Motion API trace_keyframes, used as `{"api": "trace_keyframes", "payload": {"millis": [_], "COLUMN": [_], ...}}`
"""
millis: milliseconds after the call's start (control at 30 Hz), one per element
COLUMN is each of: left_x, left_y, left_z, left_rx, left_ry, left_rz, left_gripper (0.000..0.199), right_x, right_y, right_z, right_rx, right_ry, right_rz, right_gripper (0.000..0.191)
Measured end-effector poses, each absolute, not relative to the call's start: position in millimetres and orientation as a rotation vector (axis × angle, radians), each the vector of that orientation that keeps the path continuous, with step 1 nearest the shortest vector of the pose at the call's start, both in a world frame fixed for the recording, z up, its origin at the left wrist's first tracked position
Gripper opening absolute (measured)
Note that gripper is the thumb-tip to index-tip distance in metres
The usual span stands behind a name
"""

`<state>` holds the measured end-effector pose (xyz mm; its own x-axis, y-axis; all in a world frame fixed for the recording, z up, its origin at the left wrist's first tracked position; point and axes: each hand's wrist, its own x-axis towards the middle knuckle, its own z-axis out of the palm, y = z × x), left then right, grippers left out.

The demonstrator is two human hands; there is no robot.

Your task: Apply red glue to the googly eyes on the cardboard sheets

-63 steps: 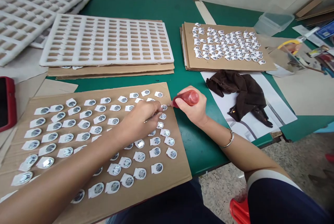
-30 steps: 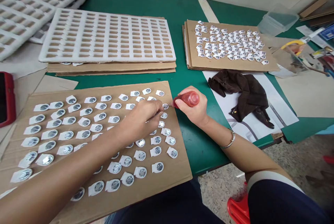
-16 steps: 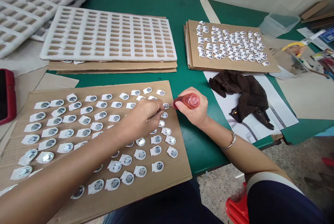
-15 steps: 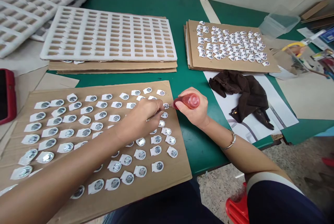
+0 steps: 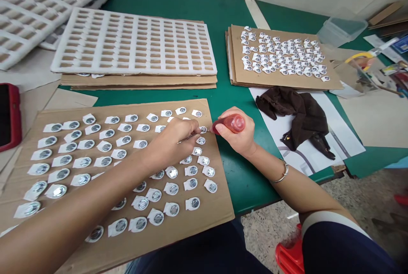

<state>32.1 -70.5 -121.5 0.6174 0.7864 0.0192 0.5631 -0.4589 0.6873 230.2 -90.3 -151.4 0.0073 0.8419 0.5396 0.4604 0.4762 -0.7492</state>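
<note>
My right hand [image 5: 240,135] is wrapped round a red translucent squeeze bottle [image 5: 232,124], its tip pointing left at a small round metal piece on white backing [image 5: 203,129]. Across from it, my left hand [image 5: 181,138] pinches a thin metal tool [image 5: 188,138], perhaps tweezers; its working end is hidden by the fingers. Both hands are over the right edge of a cardboard sheet [image 5: 219,206]. Rows of similar silver discs on white tabs [image 5: 172,209] lie across that sheet, some of them covered by my left forearm.
Behind the sheet, a white foam grid tray [image 5: 127,71] rests on stacked cardboard. A second cardboard stack [image 5: 237,76] carries many more discs. Dark brown cloth [image 5: 302,112] lies on white paper at right, near a clear plastic box [image 5: 341,30]. A red-cased phone [image 5: 14,116] is far left.
My left hand has shifted very slightly left and the thin tool in it lies at a flatter angle. My right hand and the bottle stay almost still.
</note>
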Motion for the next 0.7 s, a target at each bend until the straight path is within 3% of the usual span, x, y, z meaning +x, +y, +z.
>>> {"api": "trace_keyframes", "payload": {"millis": [700], "left_x": [29.8], "left_y": [-68.1], "left_z": [-125.4], "left_rx": [2.064], "left_ry": [1.077], "left_rz": [0.422], "left_gripper": [0.014], "right_x": [228.9], "right_y": [-91.3], "right_z": [-151.5], "right_rx": [-1.159], "right_ry": [-1.622], "right_rz": [0.461], "right_gripper": [0.017]}}
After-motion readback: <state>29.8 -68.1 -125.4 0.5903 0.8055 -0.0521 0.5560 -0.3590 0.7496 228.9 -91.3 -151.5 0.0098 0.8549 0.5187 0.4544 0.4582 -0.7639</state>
